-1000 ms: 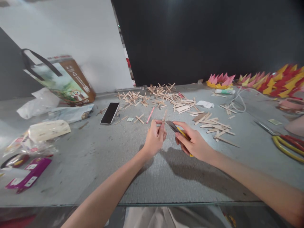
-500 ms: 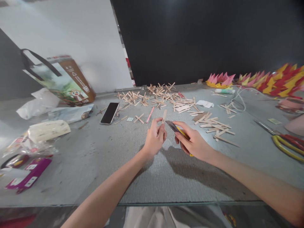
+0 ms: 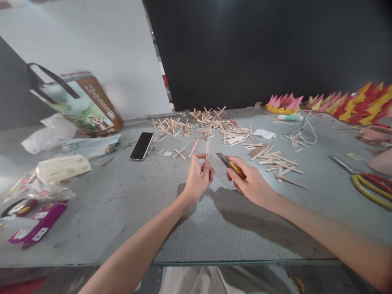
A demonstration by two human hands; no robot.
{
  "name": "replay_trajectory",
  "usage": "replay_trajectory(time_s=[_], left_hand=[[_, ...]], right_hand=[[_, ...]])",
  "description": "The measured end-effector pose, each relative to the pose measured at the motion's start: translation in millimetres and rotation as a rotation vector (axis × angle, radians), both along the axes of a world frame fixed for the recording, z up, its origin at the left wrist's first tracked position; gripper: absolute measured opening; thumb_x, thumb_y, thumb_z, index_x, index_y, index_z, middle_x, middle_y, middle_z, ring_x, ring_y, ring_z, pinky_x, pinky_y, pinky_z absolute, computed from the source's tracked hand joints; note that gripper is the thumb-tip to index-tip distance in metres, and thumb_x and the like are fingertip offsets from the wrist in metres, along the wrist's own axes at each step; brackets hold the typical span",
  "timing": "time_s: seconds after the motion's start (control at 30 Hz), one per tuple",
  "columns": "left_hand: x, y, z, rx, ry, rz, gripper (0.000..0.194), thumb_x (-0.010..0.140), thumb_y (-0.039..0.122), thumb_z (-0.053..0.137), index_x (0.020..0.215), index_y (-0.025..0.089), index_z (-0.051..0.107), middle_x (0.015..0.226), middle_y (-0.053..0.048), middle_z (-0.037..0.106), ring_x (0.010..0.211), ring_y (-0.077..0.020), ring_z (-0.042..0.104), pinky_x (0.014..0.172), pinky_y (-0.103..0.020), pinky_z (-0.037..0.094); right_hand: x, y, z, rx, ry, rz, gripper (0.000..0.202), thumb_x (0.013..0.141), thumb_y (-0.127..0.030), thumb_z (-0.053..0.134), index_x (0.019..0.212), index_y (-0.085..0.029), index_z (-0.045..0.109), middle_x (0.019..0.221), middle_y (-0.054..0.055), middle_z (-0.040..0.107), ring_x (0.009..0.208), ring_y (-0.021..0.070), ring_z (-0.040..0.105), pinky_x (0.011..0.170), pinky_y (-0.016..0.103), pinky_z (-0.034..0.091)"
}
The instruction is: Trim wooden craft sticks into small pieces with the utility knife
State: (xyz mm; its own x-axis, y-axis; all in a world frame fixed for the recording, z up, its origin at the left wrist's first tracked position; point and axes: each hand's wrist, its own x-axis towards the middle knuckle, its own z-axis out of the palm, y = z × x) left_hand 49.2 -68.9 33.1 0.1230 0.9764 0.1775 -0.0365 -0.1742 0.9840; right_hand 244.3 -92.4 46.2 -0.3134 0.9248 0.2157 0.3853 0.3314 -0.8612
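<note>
One stick point(image 3: 208, 149) sits in the left hand point(image 3: 199, 176); the cutter point(image 3: 230, 165), to its right, lies in the right hand point(image 3: 251, 181). Behind them, loose sticks point(image 3: 236, 140) lie on the table point(image 3: 128, 220). Left of these — the phone point(image 3: 141, 145), then the bag point(image 3: 87, 107). At far right — the scissors point(image 3: 355, 171), before the folded-paper pieces point(image 3: 361, 107).

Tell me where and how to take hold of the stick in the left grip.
Take the stick by its bare upper end, probably from the far left: that end juts past the left grip, which pinches the lower part, while the knife on the right points its blade leftward.
</note>
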Motion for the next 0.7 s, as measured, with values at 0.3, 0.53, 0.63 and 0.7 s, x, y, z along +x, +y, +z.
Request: replay_trajectory(time_s=[0.3, 0.53, 0.63, 0.7], left_hand=[[-4.0, 1.8, -3.1, 0.047, 0.136, 0.084, 0.018, 0.105, 0.036, 0.047, 0.111, 0.025, 0.033, 0.056, 0.010, 0.054, 0.044, -0.0101, 0.046, 0.050, -0.020, 0.036], [-5.3, -6.7, -2.0, 0.142, 0.534, -0.133, 0.016, 0.105, 0.029, 0.040, 0.118, 0.021, 0.042, 0.060, 0.004, 0.059, 0.049, -0.0144, 0.052, 0.054, -0.026, 0.037], [-2.1, -12.4, 0.6, 0.135, 0.521, -0.252, 0.017, 0.105, 0.030, 0.040, 0.119, 0.021, 0.043, 0.062, 0.004, 0.059, 0.051, -0.0148, 0.053, 0.055, -0.026, 0.038], [-0.8, -15.4, 2.6, 0.104, 0.501, -0.312, 0.018, 0.106, 0.035, 0.039, 0.118, 0.023, 0.043, 0.062, 0.005, 0.058, 0.050, -0.0142, 0.051, 0.053, -0.025, 0.038]], right_hand=[[-0.7, -0.4, 2.0, 0.041, -0.051, -0.034, 0.028, 0.106, -0.044, 0.050, 0.122, -0.023, 0.060, 0.069, -0.004, 0.053, 0.054, 0.0119, 0.045, 0.051, 0.024, 0.035], [1.8, 6.7, -4.8, -0.040, 0.118, -0.178, 0.041, 0.098, -0.060, 0.060, 0.112, -0.022, 0.066, 0.060, -0.008, 0.039, 0.050, 0.0110, 0.036, 0.047, 0.024, 0.027], [1.8, 10.0, -5.9, -0.068, 0.200, -0.206, 0.042, 0.096, -0.061, 0.063, 0.110, -0.022, 0.064, 0.059, -0.008, 0.037, 0.048, 0.0103, 0.034, 0.045, 0.024, 0.026], [0.5, 9.9, -3.8, -0.098, 0.245, -0.181, 0.040, 0.096, -0.060, 0.063, 0.107, -0.022, 0.063, 0.058, -0.009, 0.038, 0.047, 0.0099, 0.034, 0.044, 0.023, 0.026]])
